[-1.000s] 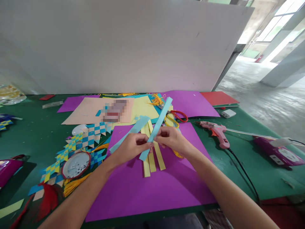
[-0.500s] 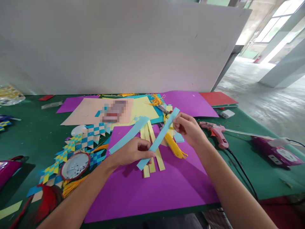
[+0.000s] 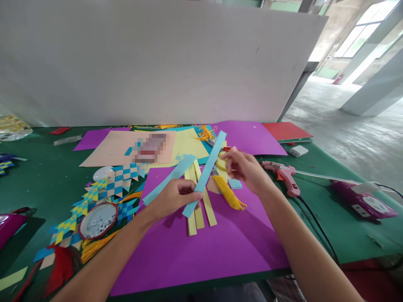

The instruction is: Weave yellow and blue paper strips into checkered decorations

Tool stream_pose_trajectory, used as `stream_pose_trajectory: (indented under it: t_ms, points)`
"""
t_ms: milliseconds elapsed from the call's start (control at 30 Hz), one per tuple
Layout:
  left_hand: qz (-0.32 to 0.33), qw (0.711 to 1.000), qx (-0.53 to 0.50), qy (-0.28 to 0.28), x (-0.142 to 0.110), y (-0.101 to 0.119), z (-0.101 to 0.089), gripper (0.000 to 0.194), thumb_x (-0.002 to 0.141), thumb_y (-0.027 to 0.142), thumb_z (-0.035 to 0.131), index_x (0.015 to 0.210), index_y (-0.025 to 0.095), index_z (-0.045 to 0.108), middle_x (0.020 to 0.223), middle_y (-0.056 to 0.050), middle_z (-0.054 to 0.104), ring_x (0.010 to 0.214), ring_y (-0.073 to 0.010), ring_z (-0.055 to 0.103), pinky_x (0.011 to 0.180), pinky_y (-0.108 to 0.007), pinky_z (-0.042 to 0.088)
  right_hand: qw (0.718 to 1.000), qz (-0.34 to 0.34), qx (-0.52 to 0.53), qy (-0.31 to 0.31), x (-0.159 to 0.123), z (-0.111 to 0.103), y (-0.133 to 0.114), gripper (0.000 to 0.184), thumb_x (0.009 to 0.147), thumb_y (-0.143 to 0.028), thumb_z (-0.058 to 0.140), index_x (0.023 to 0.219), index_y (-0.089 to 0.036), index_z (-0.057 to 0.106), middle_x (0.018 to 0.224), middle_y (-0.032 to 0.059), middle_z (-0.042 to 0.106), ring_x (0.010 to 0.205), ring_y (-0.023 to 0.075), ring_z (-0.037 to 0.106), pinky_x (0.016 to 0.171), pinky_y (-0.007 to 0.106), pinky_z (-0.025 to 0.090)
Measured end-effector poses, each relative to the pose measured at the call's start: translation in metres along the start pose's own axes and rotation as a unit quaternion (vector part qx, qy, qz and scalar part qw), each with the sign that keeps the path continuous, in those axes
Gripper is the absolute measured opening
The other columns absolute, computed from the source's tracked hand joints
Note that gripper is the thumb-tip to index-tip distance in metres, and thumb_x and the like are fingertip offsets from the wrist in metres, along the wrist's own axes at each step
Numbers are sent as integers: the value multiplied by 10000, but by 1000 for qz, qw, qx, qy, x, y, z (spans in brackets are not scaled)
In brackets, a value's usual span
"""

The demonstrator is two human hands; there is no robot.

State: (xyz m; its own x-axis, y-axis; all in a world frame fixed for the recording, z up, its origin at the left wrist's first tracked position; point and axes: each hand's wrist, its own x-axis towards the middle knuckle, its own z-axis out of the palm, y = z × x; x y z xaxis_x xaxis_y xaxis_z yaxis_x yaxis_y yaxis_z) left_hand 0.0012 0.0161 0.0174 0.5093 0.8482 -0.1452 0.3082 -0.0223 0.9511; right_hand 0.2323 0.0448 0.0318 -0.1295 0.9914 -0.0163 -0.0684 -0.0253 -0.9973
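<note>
Between the thumb and fingers of my left hand (image 3: 179, 193) is the lower part of a light blue paper strip (image 3: 209, 163), which slants up to the right. My right hand (image 3: 244, 167) is just right of the strip, apart from it, its fingers loosely bent and holding nothing. Below them, several pale yellow paper strips (image 3: 210, 209) lie on a purple sheet (image 3: 233, 247). A second light blue strip (image 3: 166, 182) lies to the left, partly behind my left hand. Under my right hand rests a yellow utility knife (image 3: 229, 193), with scissors partly hidden behind the strip.
Woven paper pieces (image 3: 94, 191) and a round lid with small dark bits (image 3: 98, 221) lie at left. On the right are a pink glue gun (image 3: 285, 176), its cord, and a purple power strip (image 3: 362, 201). A white board (image 3: 157, 63) stands along the back.
My right hand has let go of the blue strip's upper end and moved slightly away. The strip has tilted more upright, still in my left hand.
</note>
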Motion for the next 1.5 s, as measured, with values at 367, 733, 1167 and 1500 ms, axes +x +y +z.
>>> stream_pose_trajectory:
  t_ms: [367,733,1167,1500]
  points:
    - [-49,996,-27,-70,-1,10,5,230,810,348,625,729,147,701,721,-49,727,689,-168,665,653,-244,496,993,-11,-82,-83,-4,9,8,371,794,-421,651,580,-158,502,507,-33,472,454,59,371,435,223,239]
    - [29,981,105,163,4,-3,-16,241,849,379,550,790,174,661,743,-39,715,730,-189,679,725,-288,520,997,-14,-75,-16,-1,-11,-2,394,798,-472,621,582,-170,490,503,-33,463,432,65,389,413,218,230]
    - [63,796,553,237,13,-33,-24,289,863,333,586,1103,189,658,1089,-92,700,1028,-277,630,845,-361,502,882,-40,-462,-85,-9,32,29,499,804,-388,617,461,-176,323,466,-59,260,491,89,193,469,277,171]
    - [67,805,539,239,13,-32,-28,293,867,313,578,1111,168,648,1081,-101,705,1020,-268,637,883,-357,482,876,-59,-479,-10,-12,38,26,483,847,-392,544,485,-178,307,466,-47,273,476,89,215,463,271,138]
